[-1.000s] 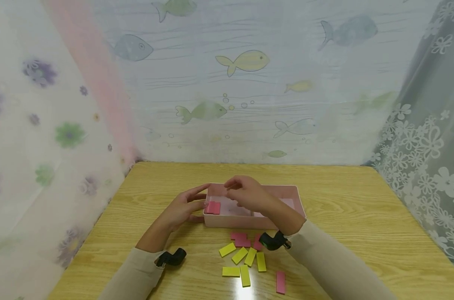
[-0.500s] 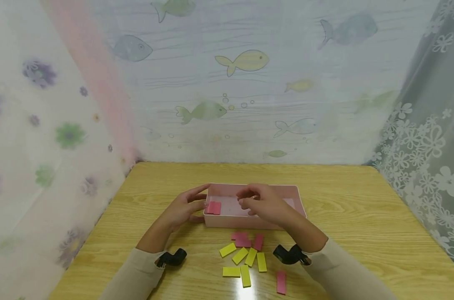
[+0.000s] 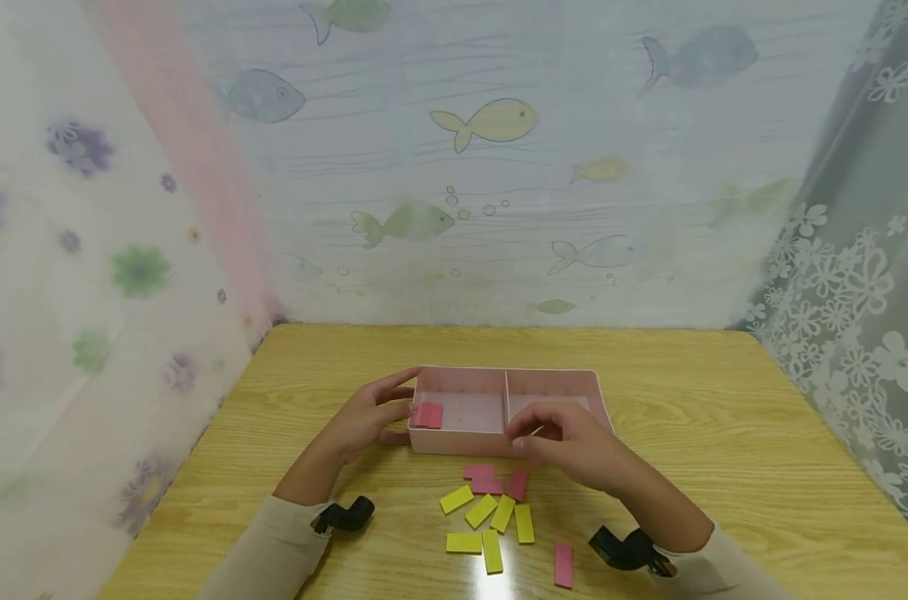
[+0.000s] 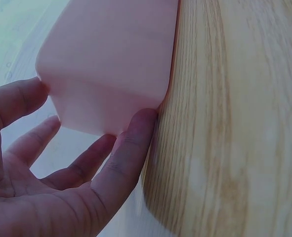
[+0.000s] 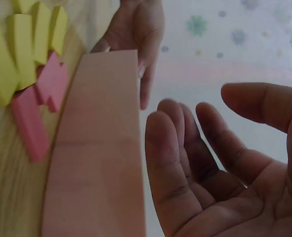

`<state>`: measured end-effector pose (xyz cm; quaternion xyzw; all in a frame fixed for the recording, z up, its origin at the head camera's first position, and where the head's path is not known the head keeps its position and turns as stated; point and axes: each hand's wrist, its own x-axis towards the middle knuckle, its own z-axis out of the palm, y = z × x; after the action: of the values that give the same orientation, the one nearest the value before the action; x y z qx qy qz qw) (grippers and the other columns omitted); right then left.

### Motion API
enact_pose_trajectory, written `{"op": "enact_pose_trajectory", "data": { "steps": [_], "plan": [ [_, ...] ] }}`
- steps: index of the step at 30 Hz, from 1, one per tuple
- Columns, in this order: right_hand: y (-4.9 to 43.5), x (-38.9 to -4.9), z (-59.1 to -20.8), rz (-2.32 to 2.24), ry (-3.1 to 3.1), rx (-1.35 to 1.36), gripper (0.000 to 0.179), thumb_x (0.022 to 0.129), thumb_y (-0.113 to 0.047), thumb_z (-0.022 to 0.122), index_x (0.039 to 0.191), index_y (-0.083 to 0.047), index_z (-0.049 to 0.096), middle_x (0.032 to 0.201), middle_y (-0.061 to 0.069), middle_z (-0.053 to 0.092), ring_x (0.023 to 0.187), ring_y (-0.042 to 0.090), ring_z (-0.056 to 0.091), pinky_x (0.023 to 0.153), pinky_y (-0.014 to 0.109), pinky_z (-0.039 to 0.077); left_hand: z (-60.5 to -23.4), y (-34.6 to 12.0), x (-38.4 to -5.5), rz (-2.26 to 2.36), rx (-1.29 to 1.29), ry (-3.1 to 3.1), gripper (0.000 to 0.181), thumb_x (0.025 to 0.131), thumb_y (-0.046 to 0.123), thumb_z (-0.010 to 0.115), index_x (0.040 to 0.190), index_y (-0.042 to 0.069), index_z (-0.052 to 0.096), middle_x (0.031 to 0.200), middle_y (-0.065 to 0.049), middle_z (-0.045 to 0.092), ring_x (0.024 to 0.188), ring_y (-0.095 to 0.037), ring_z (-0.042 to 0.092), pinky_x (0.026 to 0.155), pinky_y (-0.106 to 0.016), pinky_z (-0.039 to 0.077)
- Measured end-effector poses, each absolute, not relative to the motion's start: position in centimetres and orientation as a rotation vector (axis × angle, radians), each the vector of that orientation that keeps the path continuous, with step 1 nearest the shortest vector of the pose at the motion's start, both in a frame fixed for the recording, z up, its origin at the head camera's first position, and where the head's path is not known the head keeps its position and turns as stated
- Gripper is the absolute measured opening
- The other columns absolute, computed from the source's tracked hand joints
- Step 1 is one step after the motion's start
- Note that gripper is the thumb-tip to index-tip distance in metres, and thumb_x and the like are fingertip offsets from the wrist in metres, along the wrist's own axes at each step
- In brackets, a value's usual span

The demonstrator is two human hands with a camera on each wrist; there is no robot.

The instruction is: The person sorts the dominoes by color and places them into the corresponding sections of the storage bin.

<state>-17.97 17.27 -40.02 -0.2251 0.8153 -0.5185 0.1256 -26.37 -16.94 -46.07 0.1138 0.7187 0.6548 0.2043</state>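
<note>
A pink two-compartment box (image 3: 454, 443) stands on the table. My left hand (image 3: 367, 417) grips its left end; in the left wrist view, the fingers and thumb (image 4: 128, 153) span that end's edges. Pink rectangular blocks (image 3: 428, 415) lie in the left corner of the left compartment. My right hand (image 3: 574, 442) is over the front wall near the divider, its fingers loosely bent. Nothing is between those fingers (image 5: 163, 148) in the right wrist view. In front of the box lie several yellow blocks (image 3: 524, 524) and a few pink blocks (image 3: 519, 483).
A lone pink block (image 3: 564, 565) lies nearer the front, to the right of the yellow ones. The wooden table (image 3: 686, 400) reaches back to a fish-patterned curtain (image 3: 484, 208). Flowered cloth (image 3: 138, 271) hangs at the left side.
My right hand has moved right and toward me, from above the left compartment to the front wall near the divider. The left hand, box and blocks stay put.
</note>
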Motion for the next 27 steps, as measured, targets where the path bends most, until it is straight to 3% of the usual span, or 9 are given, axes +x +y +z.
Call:
{"op": "enact_pose_trajectory", "data": {
  "steps": [7, 11, 18, 27],
  "plan": [
    [19.8, -17.0, -42.0, -1.491, 2.208, -0.697, 0.022, 0.095, -0.008, 0.073, 0.115, 0.000, 0.070, 0.110, 0.022, 0.072, 0.099, 0.030, 0.071, 0.082, 0.029, 0.061, -46.0, -16.8, -26.2, 1.822, 0.319, 2.009, 0.061, 0.106, 0.014, 0.060, 0.161, 0.029, 0.039, 0.159, -0.021, 0.040, 0.137, -0.041, 0.054, 0.091, -0.052, 0.060],
    [21.3, -16.6, -42.8, -1.469, 2.148, -0.708, 0.031, 0.092, -0.011, 0.078, 0.118, 0.003, 0.068, 0.110, 0.024, 0.071, 0.095, 0.025, 0.072, 0.082, 0.030, 0.062, -46.0, -16.7, -26.2, 1.821, 0.320, 2.014, 0.061, 0.106, 0.015, 0.060, 0.161, 0.028, 0.038, 0.160, -0.021, 0.040, 0.137, -0.041, 0.054, 0.090, -0.052, 0.061],
    [22.5, -16.4, -43.5, -1.394, 2.138, -0.707, 0.035, 0.087, -0.012, 0.084, 0.116, 0.001, 0.069, 0.107, 0.021, 0.069, 0.091, 0.022, 0.072, 0.079, 0.030, 0.062, -46.1, -16.7, -26.3, 1.820, 0.310, 2.009, 0.060, 0.105, 0.017, 0.061, 0.160, 0.031, 0.040, 0.160, -0.018, 0.041, 0.138, -0.040, 0.053, 0.091, -0.052, 0.060],
    [22.3, -16.2, -44.1, -1.198, 2.315, -0.679, 0.035, 0.075, -0.024, 0.094, 0.098, -0.009, 0.072, 0.084, 0.007, 0.069, 0.075, 0.011, 0.064, 0.066, 0.024, 0.056, -45.9, -16.8, -26.2, 1.814, 0.291, 2.027, 0.060, 0.105, 0.015, 0.061, 0.159, 0.032, 0.041, 0.159, -0.018, 0.041, 0.138, -0.040, 0.054, 0.091, -0.052, 0.061]
  ]
}}
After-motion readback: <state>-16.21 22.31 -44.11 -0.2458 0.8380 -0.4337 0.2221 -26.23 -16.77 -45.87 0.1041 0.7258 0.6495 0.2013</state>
